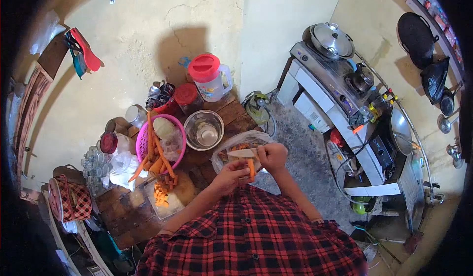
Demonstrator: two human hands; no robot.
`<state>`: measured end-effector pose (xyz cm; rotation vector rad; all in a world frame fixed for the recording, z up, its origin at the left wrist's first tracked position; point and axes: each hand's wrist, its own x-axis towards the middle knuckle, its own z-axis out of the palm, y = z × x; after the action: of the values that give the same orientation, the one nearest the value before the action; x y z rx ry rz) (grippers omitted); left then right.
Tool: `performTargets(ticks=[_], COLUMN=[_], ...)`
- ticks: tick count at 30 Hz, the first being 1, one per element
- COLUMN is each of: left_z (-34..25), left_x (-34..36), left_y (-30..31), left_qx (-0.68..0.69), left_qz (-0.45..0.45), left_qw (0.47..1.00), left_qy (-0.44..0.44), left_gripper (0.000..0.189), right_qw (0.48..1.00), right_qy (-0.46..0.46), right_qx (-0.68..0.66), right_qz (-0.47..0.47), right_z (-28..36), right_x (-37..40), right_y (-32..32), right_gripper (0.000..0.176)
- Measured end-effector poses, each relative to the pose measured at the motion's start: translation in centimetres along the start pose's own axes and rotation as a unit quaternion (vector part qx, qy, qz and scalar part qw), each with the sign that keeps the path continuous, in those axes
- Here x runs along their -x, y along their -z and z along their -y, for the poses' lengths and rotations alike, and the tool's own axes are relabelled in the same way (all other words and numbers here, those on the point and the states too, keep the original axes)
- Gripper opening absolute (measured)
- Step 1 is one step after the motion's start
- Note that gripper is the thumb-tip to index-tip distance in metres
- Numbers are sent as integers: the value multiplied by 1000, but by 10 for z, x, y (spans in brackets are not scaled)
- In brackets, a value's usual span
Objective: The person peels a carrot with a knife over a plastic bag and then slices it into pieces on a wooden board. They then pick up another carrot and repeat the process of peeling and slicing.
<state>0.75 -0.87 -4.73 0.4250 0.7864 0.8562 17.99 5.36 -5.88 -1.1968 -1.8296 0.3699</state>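
Thin orange carrot stick (251,169) held upright in closed left hand (230,173), right hand (272,156) gripping pale-bladed knife (241,153) at its top, both over clear plastic bag (220,156) on dark wooden tabletop (236,116), pink plastic basket (139,145) of carrots nearby.

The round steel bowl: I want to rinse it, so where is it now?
In the head view the round steel bowl stands on the wooden table, left of centre, between the pink plastic basket of carrots and the clear plastic bag.
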Motion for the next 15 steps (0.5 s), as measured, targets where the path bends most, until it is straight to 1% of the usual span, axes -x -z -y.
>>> performTargets(ticks=[2,3,4,5,6,8,9,11,12,14,15], left_z=[-5,-4,-2,1,4,11,15,22,27,35,34], left_x=[5,5,3,1,-3,-17,-22,-34,-38,-42,-42], left_y=[0,1,2,4,4,4,8,17,22,35,39], left_qx=[-133,-133,-316,-484,-483,-630,-630,-712,-713,-700,-701], left_qz=[-1,-1,1,2,1,24,26,5,7,-56,-55], left_qw=[991,991,943,854,855,767,767,690,689,696,696], left_qy=[-8,-8,-101,-188,-187,-118,-119,-128,-128,-147,-147], left_gripper=[41,41,49,58,58,77,77,83,83,86,86], right_qw=[984,985,977,969,969,964,964,967,966,957,957], right_qy=[-52,-52,-54,-56,-56,-29,-30,-17,-19,-61,-62], right_qx=[165,165,200,235,234,251,252,244,245,275,275], right_qz=[29,29,42,55,57,84,82,75,73,71,70], right_z=[-9,-12,-14,-16,-19,-26,-25,-22,-24,-31,-34], right_x=[4,7,9,12,15,21,22,21,22,27,27], right_y=[0,-1,-2,-4,-8,-15,-13,-10,-8,-1,4], right_gripper=[35,35,36,37,37,34,34,31,31,29,29])
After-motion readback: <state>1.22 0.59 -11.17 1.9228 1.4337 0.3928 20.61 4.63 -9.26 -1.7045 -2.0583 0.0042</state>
